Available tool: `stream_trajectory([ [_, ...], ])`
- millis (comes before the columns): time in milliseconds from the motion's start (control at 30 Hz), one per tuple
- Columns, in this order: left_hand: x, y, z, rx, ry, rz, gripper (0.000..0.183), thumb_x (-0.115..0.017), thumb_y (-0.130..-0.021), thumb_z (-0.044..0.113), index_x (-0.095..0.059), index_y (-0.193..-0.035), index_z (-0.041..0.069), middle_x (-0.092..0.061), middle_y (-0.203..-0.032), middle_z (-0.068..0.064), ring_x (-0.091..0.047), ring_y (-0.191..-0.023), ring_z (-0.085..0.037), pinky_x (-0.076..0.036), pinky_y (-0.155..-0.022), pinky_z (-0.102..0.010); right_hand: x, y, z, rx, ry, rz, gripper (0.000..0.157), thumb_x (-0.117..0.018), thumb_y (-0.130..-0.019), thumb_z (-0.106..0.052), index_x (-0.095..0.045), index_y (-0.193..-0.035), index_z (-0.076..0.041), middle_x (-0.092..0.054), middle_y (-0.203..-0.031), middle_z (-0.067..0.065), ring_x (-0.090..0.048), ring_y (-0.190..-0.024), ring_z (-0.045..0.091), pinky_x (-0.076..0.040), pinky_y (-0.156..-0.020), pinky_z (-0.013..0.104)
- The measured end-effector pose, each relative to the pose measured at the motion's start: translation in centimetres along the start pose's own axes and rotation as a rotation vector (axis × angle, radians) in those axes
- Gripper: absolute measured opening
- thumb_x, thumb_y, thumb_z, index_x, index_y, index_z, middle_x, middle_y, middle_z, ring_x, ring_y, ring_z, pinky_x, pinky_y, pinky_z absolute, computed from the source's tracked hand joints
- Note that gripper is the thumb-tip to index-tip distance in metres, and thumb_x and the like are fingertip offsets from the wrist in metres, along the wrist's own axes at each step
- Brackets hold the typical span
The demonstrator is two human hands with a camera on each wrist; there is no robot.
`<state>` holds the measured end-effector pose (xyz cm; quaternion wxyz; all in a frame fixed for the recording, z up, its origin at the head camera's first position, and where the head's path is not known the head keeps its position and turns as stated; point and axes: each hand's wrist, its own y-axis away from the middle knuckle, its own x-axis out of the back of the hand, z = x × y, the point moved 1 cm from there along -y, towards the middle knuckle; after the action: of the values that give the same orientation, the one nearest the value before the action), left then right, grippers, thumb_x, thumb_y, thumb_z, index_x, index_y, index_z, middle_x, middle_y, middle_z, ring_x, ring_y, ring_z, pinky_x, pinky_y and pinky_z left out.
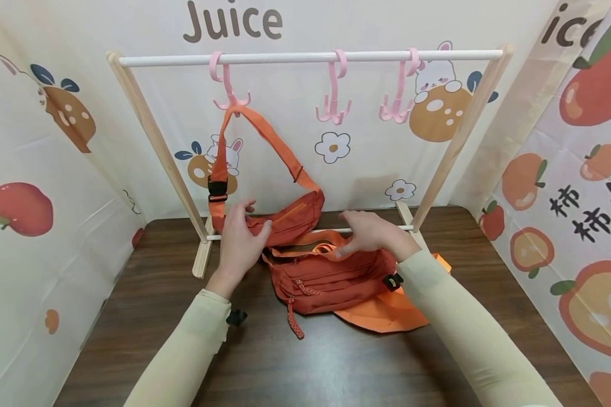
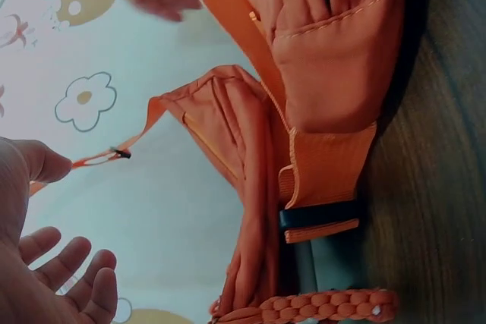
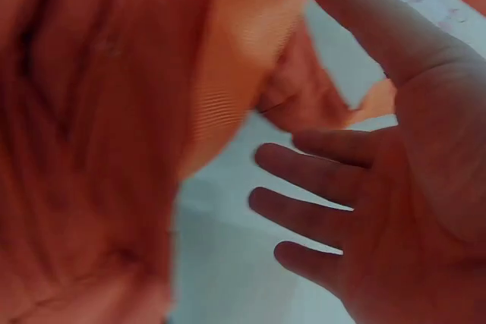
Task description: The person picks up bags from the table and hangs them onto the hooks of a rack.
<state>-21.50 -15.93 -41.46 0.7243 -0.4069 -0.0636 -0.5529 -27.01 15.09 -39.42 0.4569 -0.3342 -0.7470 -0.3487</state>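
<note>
A rust-red waist bag (image 1: 297,217) hangs by its orange strap (image 1: 265,130) from the leftmost pink hook (image 1: 230,93), its body low near the tabletop. My left hand (image 1: 241,240) is beside that bag's left end, fingers spread and relaxed, holding nothing; the left wrist view shows the palm (image 2: 45,256) away from the fabric. A second waist bag (image 1: 331,277) lies on the table in front, its top unzipped. Over its right rear part is my right hand (image 1: 371,232), with straight, spread fingers (image 3: 307,218) and nothing in its grasp.
A wooden-legged rack with a white rail (image 1: 285,58) stands at the back of the dark wood table (image 1: 305,373). Two more pink hooks (image 1: 333,90) hang on it to the right. Orange fabric (image 1: 387,314) and a black buckle (image 1: 393,281) lie by the front bag.
</note>
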Motion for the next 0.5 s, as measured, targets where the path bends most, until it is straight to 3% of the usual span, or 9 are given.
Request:
stream_trajectory([
  [133,-0.1,0.4,0.0,0.002,0.005,-0.012,0.056,-0.079,-0.096,0.019,-0.056,-0.143,0.000,-0.059,-0.126,-0.019,-0.056,-0.107,-0.034,-0.048,-0.091,-0.050,-1.5,-0.7,1.2,-0.006,0.072,-0.082,0.100,-0.085,-0.082,-0.063,-0.052,-0.152,0.000,-0.061,-0.145,0.018,-0.057,-0.133,0.038,-0.041,-0.113,0.056],
  [267,-0.1,0.6,0.0,-0.001,0.004,-0.014,0.055,-0.078,-0.096,0.020,-0.056,-0.142,-0.001,-0.059,-0.125,-0.020,-0.057,-0.108,-0.038,-0.048,-0.091,-0.051,-2.5,-1.0,1.8,-0.006,0.059,-0.136,0.092,-0.081,-0.086,-0.065,-0.058,-0.148,-0.001,-0.064,-0.143,0.016,-0.058,-0.133,0.037,-0.038,-0.114,0.059],
  [367,-0.1,0.7,-0.1,0.006,-0.003,-0.019,0.054,-0.078,-0.096,0.020,-0.056,-0.142,0.000,-0.059,-0.125,-0.018,-0.057,-0.108,-0.041,-0.048,-0.089,-0.051,-3.0,-1.2,2.1,0.014,0.052,-0.148,0.087,-0.080,-0.087,-0.064,-0.061,-0.147,-0.002,-0.066,-0.139,0.015,-0.060,-0.130,0.035,-0.038,-0.113,0.063],
  [500,-0.1,0.9,-0.3,0.017,-0.008,-0.035,0.054,-0.078,-0.096,0.020,-0.056,-0.142,0.001,-0.059,-0.123,-0.018,-0.056,-0.104,-0.037,-0.047,-0.087,-0.049,-3.3,-1.3,2.3,0.057,0.063,-0.138,0.073,-0.082,-0.089,-0.058,-0.069,-0.139,-0.006,-0.073,-0.122,0.006,-0.065,-0.115,0.027,-0.041,-0.107,0.065],
])
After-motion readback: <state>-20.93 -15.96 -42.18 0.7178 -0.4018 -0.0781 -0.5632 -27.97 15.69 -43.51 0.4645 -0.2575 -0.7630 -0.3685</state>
